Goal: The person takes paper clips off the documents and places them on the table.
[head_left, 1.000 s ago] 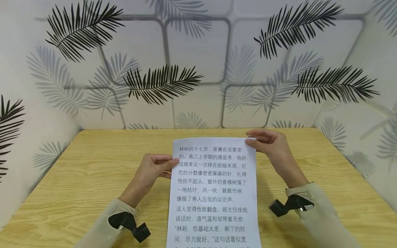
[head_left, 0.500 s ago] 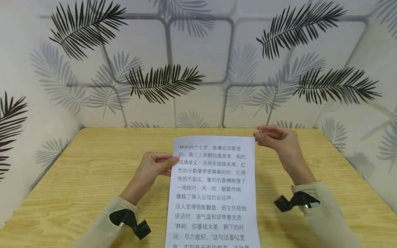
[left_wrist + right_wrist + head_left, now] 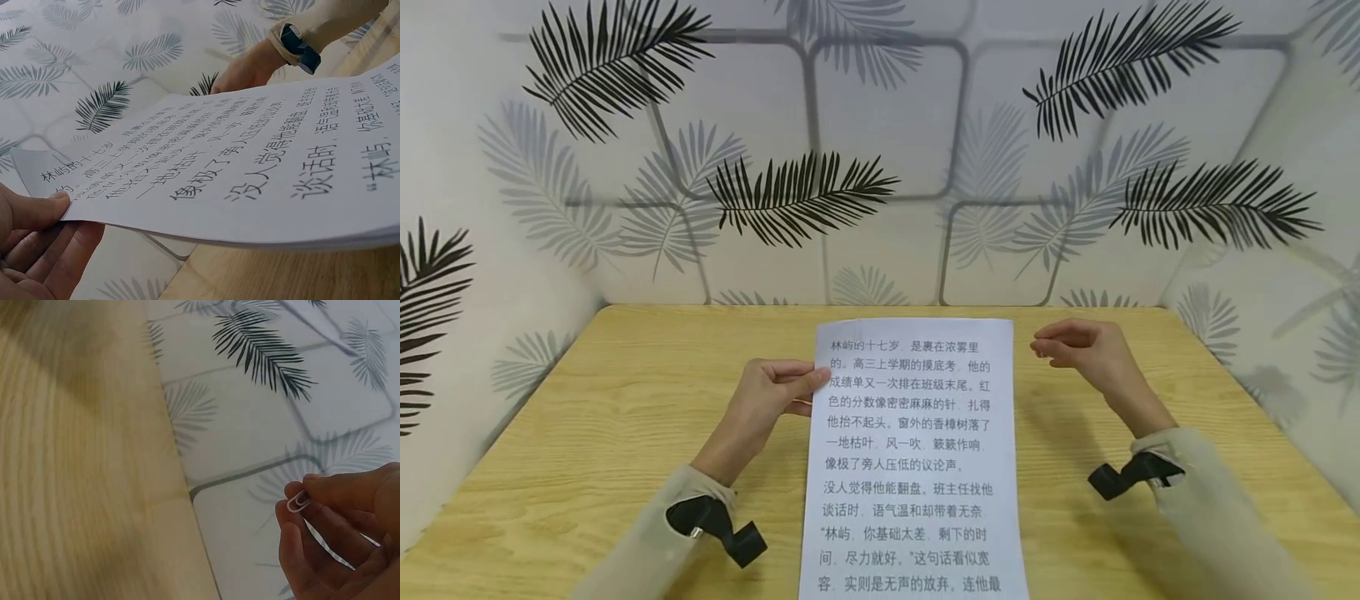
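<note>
A stack of white printed paper sheets is held up over the table, its text facing me. My left hand pinches the stack's left edge near the top, thumb on the printed face and fingers behind, as the left wrist view shows with the paper sagging slightly. To the right of the stack and apart from it, my right hand pinches a small white paper clip between thumb and fingertips. The clip's looped end sticks out in the right wrist view.
A wood-grain table stretches under both hands. Behind it and at both sides rise pale walls with a feather-leaf pattern. Each beige sleeve carries a black wrist camera.
My right hand has drawn the paper clip off the stack's top right corner and moved right, then slightly down. The left hand keeps its grip on the stack, which sits slightly higher in view.
</note>
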{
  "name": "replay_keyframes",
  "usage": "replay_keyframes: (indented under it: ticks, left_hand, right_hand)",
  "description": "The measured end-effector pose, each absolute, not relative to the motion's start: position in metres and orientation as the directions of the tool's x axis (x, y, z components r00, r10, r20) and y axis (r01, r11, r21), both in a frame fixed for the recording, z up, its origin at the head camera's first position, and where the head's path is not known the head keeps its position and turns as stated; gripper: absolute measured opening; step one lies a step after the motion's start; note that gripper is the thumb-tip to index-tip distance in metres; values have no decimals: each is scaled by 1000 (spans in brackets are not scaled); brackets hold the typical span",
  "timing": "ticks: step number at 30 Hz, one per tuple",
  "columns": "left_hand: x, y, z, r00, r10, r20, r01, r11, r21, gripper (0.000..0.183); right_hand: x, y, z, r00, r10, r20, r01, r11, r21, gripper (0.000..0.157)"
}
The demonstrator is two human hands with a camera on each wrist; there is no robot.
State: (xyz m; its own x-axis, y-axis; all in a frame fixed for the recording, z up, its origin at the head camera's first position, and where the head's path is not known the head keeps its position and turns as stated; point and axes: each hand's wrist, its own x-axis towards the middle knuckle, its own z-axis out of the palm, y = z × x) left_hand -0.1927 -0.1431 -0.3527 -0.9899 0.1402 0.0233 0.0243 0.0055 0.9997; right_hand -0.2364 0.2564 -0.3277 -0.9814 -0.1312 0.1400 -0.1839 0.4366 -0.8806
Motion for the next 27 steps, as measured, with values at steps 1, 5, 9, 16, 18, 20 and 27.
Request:
replay_keyframes:
  ticks: [1,5,9,16,18,20,27]
  left_hand:
    - [-193,-144,-352,-990,141,27,28,4,1000,30]
    - [-193,-146,-350,-990,135,33,34,7,999,31]
    - [-192,-148,-350,-991,133,31,32,5,999,32]
    - [-192,-148,-352,-990,137,26,24,-16,1000,31]
    - [-192,-148,-353,-991,134,23,21,-21,1000,31]
    - [-192,-148,-353,-991,133,24,21,-30,999,31]
    - [-193,-148,-353,-986,156,58,52,-39,998,33]
  right_hand:
    - [-238,259,-331,-984,-133,122,-172,483,-859,33]
    - [-240,266,-346,-990,-137,33,-103,545,-832,36]
    - [-240,267,-358,-988,-153,-19,-73,578,-813,34]
    - [-240,267,-375,-986,-122,-113,4,663,-749,27]
    - [-240,267,-379,-986,-117,-117,3,695,-719,21]
    - [-241,268,-383,-987,-131,-96,-30,730,-683,17]
    - [-241,269,-387,-985,-175,-9,-134,787,-603,13]
